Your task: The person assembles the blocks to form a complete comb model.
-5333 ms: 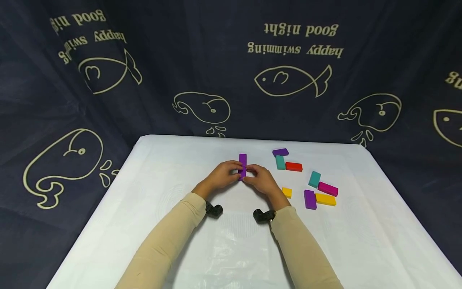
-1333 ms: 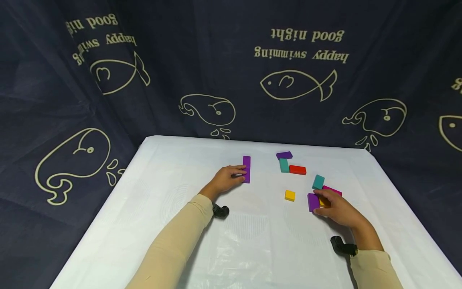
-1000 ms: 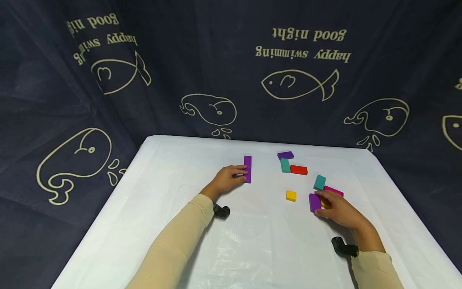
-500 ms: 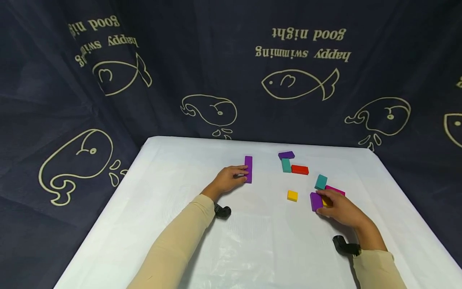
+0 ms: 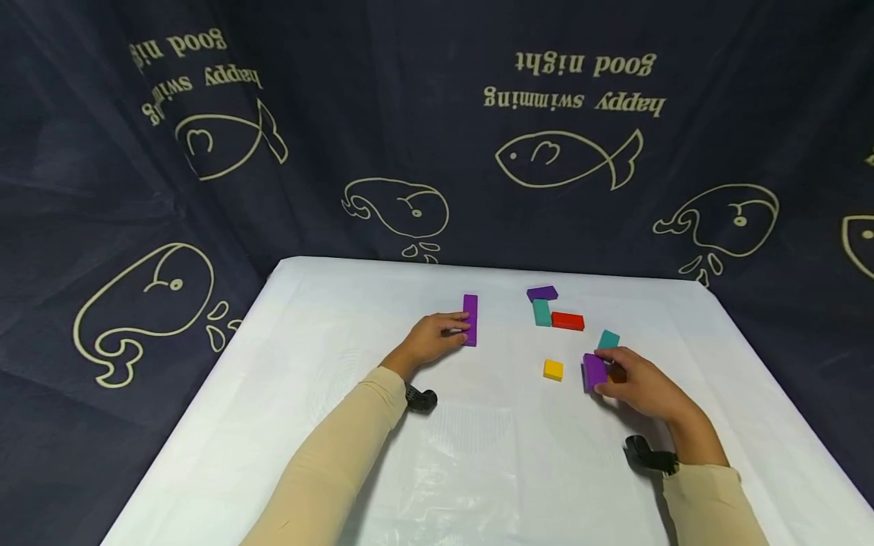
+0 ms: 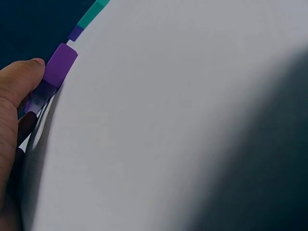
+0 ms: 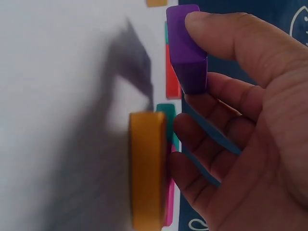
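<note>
Half a second ago the purple block point(image 5: 594, 373) lay flat along the end of the yellow bar point(image 7: 147, 173); now it is tilted and raised, with a shadow on the surface point(image 5: 444, 470) beside it. The right hand point(image 5: 640, 383) pinches it between thumb and fingers, and has shifted slightly away from the body with it. That hand now hides the magenta block point(image 7: 170, 202) in the head view, where it showed before; the right wrist view shows it just beside the yellow bar. The near teal block point(image 5: 609, 338) is partly covered too.

The left hand point(image 5: 430, 338) has stayed at the purple strip point(image 5: 470, 305), thumb and fingers apart with their tips touching it; I cannot tell whether they pinch. Five seconds ago both hands were on that strip.

Unchanged on the surface: the small yellow block point(image 5: 553, 370) alone between the hands, and farther off the dark purple block point(image 5: 542, 293), the far teal block point(image 5: 542, 313) and the red block point(image 5: 567, 321), close together.
</note>
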`<state>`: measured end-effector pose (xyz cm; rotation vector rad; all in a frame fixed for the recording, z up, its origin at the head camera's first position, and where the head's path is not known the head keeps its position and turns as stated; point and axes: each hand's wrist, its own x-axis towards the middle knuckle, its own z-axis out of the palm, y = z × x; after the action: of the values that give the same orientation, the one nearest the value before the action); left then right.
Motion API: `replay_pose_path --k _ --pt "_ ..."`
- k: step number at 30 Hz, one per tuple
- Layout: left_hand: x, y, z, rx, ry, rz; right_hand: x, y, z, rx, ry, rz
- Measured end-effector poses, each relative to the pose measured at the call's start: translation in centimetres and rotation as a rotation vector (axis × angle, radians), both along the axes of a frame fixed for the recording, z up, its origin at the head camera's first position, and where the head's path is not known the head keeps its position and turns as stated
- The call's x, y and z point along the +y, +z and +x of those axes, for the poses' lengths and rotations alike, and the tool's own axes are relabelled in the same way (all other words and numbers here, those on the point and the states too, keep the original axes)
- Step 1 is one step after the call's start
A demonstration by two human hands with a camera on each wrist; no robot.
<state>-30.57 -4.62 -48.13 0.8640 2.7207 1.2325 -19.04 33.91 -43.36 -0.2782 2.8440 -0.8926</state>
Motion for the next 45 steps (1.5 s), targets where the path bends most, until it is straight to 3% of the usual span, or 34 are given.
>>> replay_pose_path --k 11,21,45 --pt "0.1 -0.2 -0.1 0.000 -0.005 -0.012 -2.8 1.1 -1.0 0.014 0.001 -0.081" --pt "0.0 -0.5 -0.2 0.046 0.001 -0.031 -7.1 1.3 -2.8 0.005 -0.018 -0.117" --pt "-0.3 -0.3 -0.2 0.055 -0.035 -0.027 -15.2 -0.7 -4.3 0.082 0.075 -0.229"
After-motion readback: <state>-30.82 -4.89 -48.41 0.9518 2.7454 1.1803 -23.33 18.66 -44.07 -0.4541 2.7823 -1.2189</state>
